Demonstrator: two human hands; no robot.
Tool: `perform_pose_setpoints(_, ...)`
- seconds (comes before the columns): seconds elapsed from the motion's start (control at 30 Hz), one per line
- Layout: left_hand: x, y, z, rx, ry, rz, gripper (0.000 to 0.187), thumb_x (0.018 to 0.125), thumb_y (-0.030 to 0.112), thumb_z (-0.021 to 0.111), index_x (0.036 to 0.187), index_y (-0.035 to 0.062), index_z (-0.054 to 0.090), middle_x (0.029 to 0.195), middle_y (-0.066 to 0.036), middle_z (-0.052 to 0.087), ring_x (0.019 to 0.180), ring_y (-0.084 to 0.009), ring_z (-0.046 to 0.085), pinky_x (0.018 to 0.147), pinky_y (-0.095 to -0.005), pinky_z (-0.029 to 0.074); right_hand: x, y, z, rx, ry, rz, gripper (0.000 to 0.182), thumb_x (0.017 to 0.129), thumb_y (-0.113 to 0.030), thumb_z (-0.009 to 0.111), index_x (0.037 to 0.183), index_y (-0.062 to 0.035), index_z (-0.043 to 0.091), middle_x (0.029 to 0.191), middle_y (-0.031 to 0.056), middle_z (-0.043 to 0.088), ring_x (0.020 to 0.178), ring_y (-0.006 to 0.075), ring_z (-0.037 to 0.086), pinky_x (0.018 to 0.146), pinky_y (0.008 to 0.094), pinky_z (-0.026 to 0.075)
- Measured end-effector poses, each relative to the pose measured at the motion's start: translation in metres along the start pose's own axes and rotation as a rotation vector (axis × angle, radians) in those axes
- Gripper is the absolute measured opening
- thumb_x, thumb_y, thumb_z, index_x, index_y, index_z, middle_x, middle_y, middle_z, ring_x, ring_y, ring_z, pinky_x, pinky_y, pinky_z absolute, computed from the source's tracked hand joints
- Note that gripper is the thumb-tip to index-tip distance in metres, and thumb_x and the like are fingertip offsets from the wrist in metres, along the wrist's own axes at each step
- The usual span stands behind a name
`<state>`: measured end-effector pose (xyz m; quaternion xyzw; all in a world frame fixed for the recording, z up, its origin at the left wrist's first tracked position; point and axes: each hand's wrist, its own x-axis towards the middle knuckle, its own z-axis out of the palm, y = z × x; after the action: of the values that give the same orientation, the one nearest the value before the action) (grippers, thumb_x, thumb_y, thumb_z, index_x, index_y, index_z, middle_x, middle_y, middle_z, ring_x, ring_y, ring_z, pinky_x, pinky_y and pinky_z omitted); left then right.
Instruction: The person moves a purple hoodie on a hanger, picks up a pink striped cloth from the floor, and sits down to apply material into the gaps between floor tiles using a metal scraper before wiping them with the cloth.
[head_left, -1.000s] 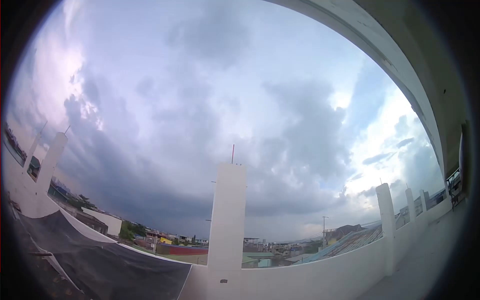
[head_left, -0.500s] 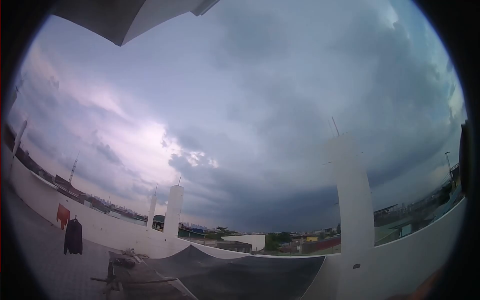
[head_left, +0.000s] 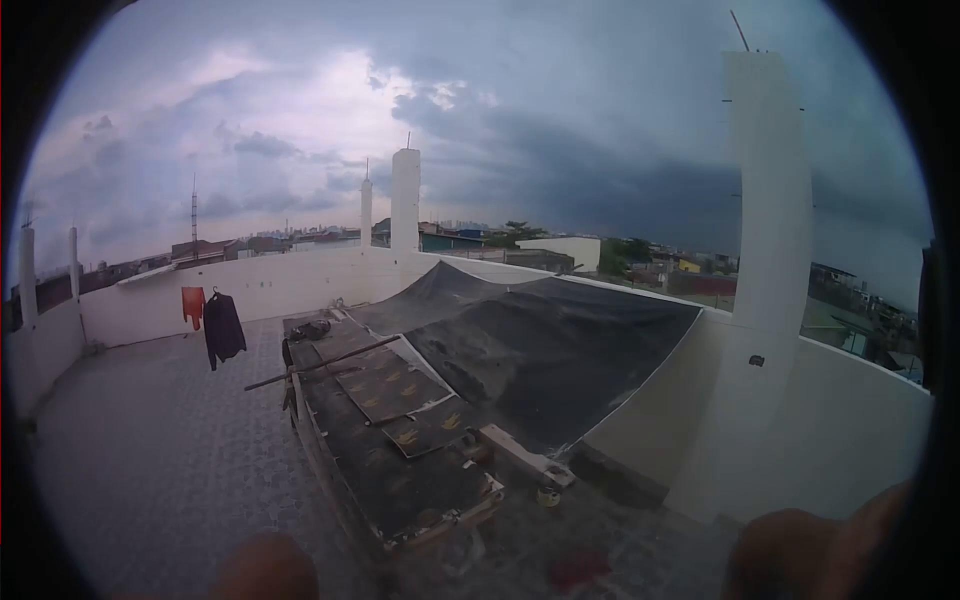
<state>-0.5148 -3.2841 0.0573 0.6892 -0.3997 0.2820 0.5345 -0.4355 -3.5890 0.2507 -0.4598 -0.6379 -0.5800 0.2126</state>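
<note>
At the bottom left edge, a blurred rounded shape (head_left: 265, 568) shows, perhaps part of my left hand; its fingers cannot be made out. Two more blurred skin-toned shapes (head_left: 800, 555) fill the bottom right corner, possibly my right hand and arm, again without clear fingers. I see nothing held in either. Ahead of them stands a low platform (head_left: 440, 490) covered in dark sheeting, with patterned boards (head_left: 385, 385) on top. A long stick (head_left: 322, 367) lies across its far part. Beside it, a dark tarp (head_left: 560, 350) stretches towards the parapet.
A white parapet (head_left: 240, 285) borders the tiled rooftop (head_left: 190, 440). A tall white pillar (head_left: 770, 200) rises at the right, with shorter pillars (head_left: 405, 200) farther off. An orange garment (head_left: 193, 306) and a dark garment (head_left: 223, 328) hang at left. A roll (head_left: 548, 497) lies near the platform.
My view has tilted down from the cloudy sky, bringing the platform, floor and tarp into fuller view. The blurred shapes at the bottom left and right now show more.
</note>
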Motion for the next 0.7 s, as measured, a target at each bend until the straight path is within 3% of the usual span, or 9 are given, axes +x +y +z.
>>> perform_pose_setpoints(0.2, 0.02, -0.03, 0.026, -0.023, -0.007, -0.041, 0.042, 0.094, 0.032, 0.06, 0.128, 0.0068, 0.059, 0.119, -0.004, 0.062, 0.091, -0.018, 0.06, 0.088, -0.0343, 0.046, -0.065, 0.031, -0.009, 0.016, -0.04, 0.106, 0.051, 0.101, -0.043, 0.051, 0.134, -0.004, 0.057, 0.104, 0.0107, 0.066, 0.094, 0.0236, 0.059, 0.074, 0.0334, 0.045)
perform_pose_setpoints(0.37, 0.045, -0.055, 0.032, 0.018, -0.02, 0.034, 0.04, 0.094, 0.03, 0.06, 0.127, 0.0072, 0.06, 0.121, -0.004, 0.062, 0.092, -0.0185, 0.061, 0.089, -0.0349, 0.046, -0.1, 0.049, -0.021, -0.016, -0.076, 0.138, 0.051, 0.102, -0.043, 0.051, 0.135, -0.004, 0.056, 0.105, 0.0107, 0.066, 0.095, 0.0238, 0.059, 0.075, 0.0338, 0.045)
perform_pose_setpoints(0.7, 0.131, -0.04, 0.013, 0.296, 0.042, 0.679, 0.036, 0.095, 0.027, 0.059, 0.126, 0.008, 0.061, 0.123, -0.004, 0.062, 0.094, -0.0196, 0.062, 0.092, -0.036, 0.046, -0.142, 0.075, -0.049, -0.02, -0.182, 0.191, 0.052, 0.102, -0.042, 0.05, 0.136, -0.0041, 0.055, 0.107, 0.0106, 0.066, 0.098, 0.0241, 0.059, 0.077, 0.0346, 0.045)
